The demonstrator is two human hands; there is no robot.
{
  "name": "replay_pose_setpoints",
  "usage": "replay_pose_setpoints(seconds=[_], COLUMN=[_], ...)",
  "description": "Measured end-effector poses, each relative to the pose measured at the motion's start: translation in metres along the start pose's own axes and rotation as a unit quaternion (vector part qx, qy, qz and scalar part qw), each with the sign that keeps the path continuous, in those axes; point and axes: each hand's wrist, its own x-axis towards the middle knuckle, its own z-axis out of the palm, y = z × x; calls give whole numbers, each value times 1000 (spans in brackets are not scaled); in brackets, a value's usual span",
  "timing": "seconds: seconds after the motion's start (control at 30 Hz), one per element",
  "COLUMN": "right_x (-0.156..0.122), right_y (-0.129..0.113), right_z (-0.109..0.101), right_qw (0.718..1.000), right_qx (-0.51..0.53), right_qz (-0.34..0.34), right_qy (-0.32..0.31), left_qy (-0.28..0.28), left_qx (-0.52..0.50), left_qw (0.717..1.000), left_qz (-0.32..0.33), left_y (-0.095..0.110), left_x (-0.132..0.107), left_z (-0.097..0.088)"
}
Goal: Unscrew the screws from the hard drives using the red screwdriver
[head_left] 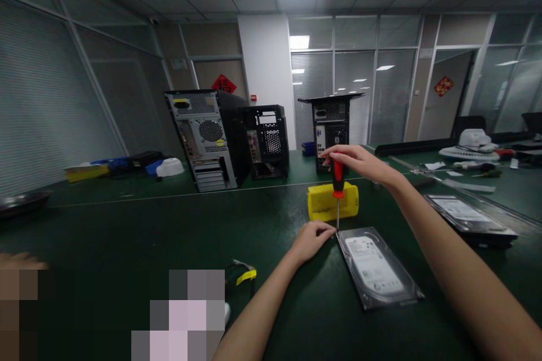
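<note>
A hard drive [375, 268] lies flat on the green table, label up. My right hand [359, 162] is closed on the red handle of a screwdriver [337, 180], which stands upright with its tip at the drive's near-left corner. My left hand [312, 240] is closed in a pinch at that same corner, right by the screwdriver's tip; what its fingers hold is too small to make out. A yellow box [324, 203] sits just behind the screwdriver.
Three computer cases [207, 138] [266, 141] [332, 127] stand at the back of the table. A second drive [468, 214] lies to the right. A black and yellow tool [243, 275] rests near my left forearm. Clutter lies at the far left and far right.
</note>
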Motion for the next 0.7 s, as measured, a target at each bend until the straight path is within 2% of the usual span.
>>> replay_pose_setpoints(seconds=[0.13,0.33,0.7], right_x=[0,2,0], right_y=[0,2,1], right_z=[3,9,5], right_qw=[1000,994,993], right_qx=[-4,-90,-108], right_qz=[7,6,1], right_qy=[17,62,46], left_qy=[-1,4,-3], left_qx=[-2,-4,-3], left_qw=[1000,1000,1000], left_qz=[0,1,-4], left_y=[2,-1,2], left_x=[0,1,0], left_z=[0,2,-1])
